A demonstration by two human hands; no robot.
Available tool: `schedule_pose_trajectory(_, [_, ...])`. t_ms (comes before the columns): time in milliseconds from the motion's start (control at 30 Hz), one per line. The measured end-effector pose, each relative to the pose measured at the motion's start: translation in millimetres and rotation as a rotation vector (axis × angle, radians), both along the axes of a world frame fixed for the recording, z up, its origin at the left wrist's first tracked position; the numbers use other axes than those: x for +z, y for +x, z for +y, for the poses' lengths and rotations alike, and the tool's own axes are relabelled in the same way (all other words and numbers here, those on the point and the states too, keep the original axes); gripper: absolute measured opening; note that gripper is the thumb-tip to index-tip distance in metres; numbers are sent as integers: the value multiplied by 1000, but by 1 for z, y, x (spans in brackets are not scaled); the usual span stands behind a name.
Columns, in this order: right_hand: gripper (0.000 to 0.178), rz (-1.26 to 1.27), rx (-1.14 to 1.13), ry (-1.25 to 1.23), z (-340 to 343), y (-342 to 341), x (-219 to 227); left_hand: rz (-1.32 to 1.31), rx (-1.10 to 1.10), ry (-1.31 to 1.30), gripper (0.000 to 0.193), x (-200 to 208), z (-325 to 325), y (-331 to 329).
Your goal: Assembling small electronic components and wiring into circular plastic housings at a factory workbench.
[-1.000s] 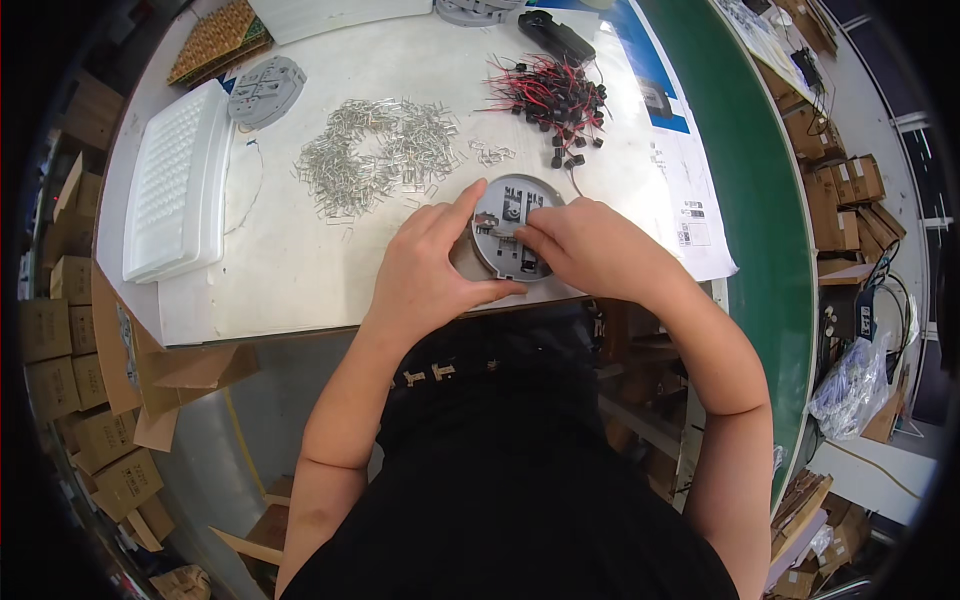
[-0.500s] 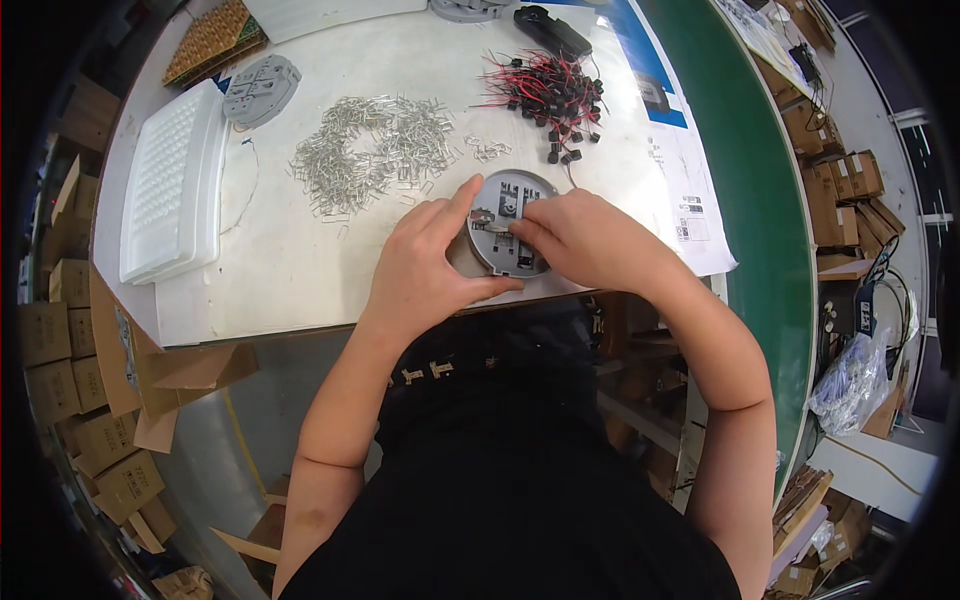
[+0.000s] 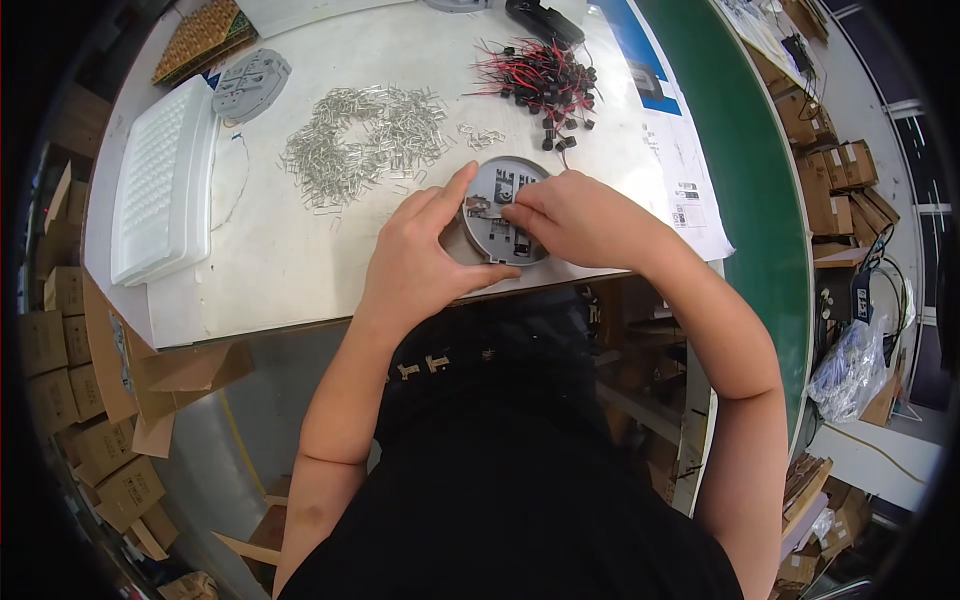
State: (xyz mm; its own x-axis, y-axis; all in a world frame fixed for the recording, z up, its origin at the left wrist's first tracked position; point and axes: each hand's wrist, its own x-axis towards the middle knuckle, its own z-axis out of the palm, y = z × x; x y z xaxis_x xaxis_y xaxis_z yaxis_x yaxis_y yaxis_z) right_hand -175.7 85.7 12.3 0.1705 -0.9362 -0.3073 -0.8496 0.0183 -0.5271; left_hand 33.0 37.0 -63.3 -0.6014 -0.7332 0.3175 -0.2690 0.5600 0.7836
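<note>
A round grey plastic housing [image 3: 490, 247] with dark slots and small metal parts inside sits at the table's front edge. My left hand [image 3: 415, 262] grips its left side, thumb along the near rim and forefinger at the far left. My right hand [image 3: 592, 222] reaches in from the right, thumb and fingers pinched together over the housing's middle. What lies between those fingertips is too small to make out. Beyond the housing are a pile of bent metal wire clips [image 3: 385, 135] and, further right, a heap of small black round components with red leads [image 3: 548, 82].
On the table's left are a white plastic tray [image 3: 160, 190], another grey housing [image 3: 252, 85] and a stack of brown boards [image 3: 205, 42]. A black plastic case [image 3: 545, 22] and printed sheets [image 3: 680, 190] lie at the right. Cardboard boxes [image 3: 130, 485] stand left of the table.
The whole view has shifted slightly. Both hands keep their places on the housing, the right fingertips still pinched over its middle; the pinch has hardly moved.
</note>
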Motion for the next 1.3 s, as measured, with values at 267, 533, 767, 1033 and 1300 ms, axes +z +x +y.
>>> schedule_pose_trajectory(267, [32,1,-25,-41,2,5,-2,-4,-7,-28,109,0,-1,1])
schedule_pose_trajectory(533, [33,262,-23,2,0,22,17,-4,-14,-5,106,-1,-1,2])
schedule_pose_trajectory(767, [36,222,-22,-113,3,25,13,-15,-9,22,106,3,-1,2])
schedule_pose_trajectory(1033, [29,222,15,-88,-1,22,11,-16,-12,13,105,3,0,2])
schedule_pose_trajectory(1300, [34,225,45,-167,4,27,19,-10,-11,32,104,4,-2,2])
